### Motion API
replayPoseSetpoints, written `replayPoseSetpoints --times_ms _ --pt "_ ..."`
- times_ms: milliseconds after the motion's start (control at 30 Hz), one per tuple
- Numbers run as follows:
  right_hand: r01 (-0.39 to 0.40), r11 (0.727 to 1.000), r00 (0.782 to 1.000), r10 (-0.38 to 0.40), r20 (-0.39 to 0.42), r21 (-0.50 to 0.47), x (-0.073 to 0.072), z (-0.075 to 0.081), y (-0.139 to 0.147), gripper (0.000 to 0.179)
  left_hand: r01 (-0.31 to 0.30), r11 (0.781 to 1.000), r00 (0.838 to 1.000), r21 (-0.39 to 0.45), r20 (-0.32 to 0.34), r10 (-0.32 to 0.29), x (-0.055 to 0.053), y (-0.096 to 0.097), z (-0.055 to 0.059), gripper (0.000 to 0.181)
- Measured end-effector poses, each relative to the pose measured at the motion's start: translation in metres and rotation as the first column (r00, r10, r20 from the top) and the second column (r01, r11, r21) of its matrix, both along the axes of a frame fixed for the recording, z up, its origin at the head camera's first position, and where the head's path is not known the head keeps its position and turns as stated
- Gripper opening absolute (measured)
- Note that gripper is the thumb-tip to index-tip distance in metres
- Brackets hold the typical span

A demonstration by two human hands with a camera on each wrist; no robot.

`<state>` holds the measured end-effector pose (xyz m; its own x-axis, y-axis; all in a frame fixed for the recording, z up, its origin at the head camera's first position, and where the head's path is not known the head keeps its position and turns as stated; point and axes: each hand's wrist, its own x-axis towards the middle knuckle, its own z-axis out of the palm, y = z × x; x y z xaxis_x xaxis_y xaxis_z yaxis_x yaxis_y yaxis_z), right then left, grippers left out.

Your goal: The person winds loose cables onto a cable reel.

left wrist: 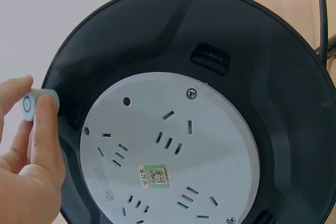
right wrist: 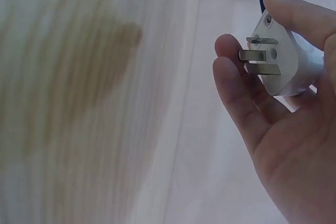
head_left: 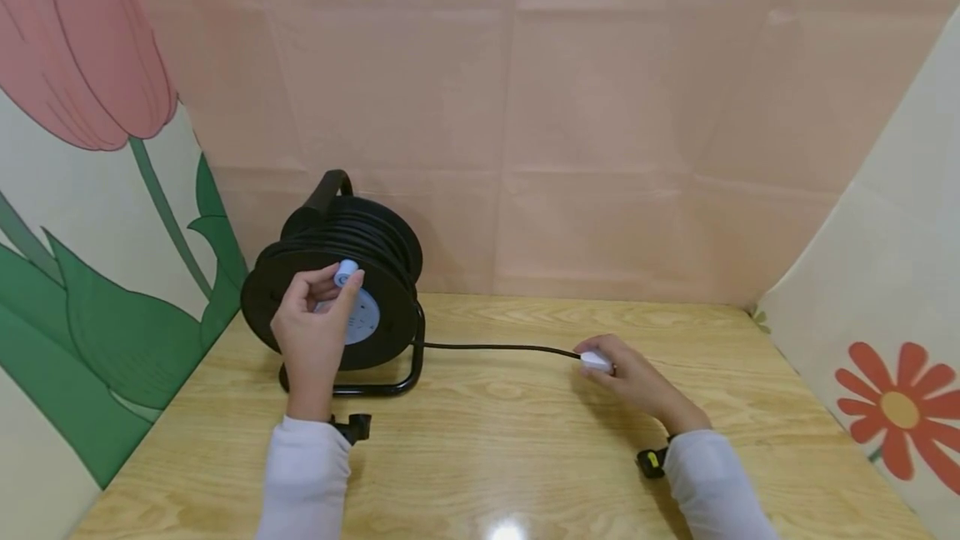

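A black cable reel with a grey socket face stands on the left of the table, black cord wound round its drum. My left hand pinches the small pale-blue crank knob at the reel's front rim between thumb and fingers. To the right, my right hand holds the white plug at the cord's end. In the right wrist view the plug shows three flat metal prongs. A stretch of black cord runs from the reel to this plug, just above the tabletop.
The wood-grain table meets a pinkish back wall. A tulip-printed panel borders the left side, close to the reel. A flower-printed panel slants along the right. The reel has a black tube stand and a top handle.
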<state>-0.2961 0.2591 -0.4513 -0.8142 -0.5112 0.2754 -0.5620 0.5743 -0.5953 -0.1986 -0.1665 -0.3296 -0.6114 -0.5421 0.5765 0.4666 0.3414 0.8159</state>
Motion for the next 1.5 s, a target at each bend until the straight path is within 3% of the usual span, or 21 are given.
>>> replayPoseSetpoints --times_ms 167,333,533,733,967,1233,1500 --pt "-0.020 1.000 1.000 0.020 -0.003 0.006 -0.001 0.002 -0.008 0.027 0.039 0.998 0.998 -0.045 0.049 -0.036 -0.005 -0.004 -0.007 0.032" --pt "-0.025 1.000 1.000 0.025 0.003 0.006 -0.004 0.006 -0.019 0.027 0.072 0.993 0.996 -0.094 0.059 -0.067 -0.008 -0.006 -0.013 0.036" --pt "-0.025 1.000 1.000 0.025 0.013 -0.002 -0.008 0.014 -0.033 0.028 0.072 0.983 0.994 -0.169 0.090 -0.057 -0.008 -0.001 -0.013 0.037" --pt "-0.019 0.999 1.000 0.018 0.012 0.026 -0.013 0.013 -0.046 0.031 0.065 0.956 0.986 -0.284 0.165 -0.018 -0.004 0.004 -0.012 0.031" --pt "-0.041 0.999 0.999 0.041 0.033 0.020 -0.017 0.008 -0.062 0.027 0.116 0.945 0.960 -0.305 0.277 -0.028 -0.004 0.008 -0.013 0.032" --pt "-0.053 0.998 0.999 0.052 0.009 0.022 -0.020 0.010 -0.078 0.019 0.161 0.930 0.936 -0.331 0.349 -0.038 -0.004 0.009 -0.014 0.032" --pt "-0.052 0.999 0.997 0.052 0.058 -0.011 -0.022 0.010 -0.091 0.020 0.225 0.908 0.889 -0.352 0.455 -0.044 -0.006 0.011 -0.013 0.034"
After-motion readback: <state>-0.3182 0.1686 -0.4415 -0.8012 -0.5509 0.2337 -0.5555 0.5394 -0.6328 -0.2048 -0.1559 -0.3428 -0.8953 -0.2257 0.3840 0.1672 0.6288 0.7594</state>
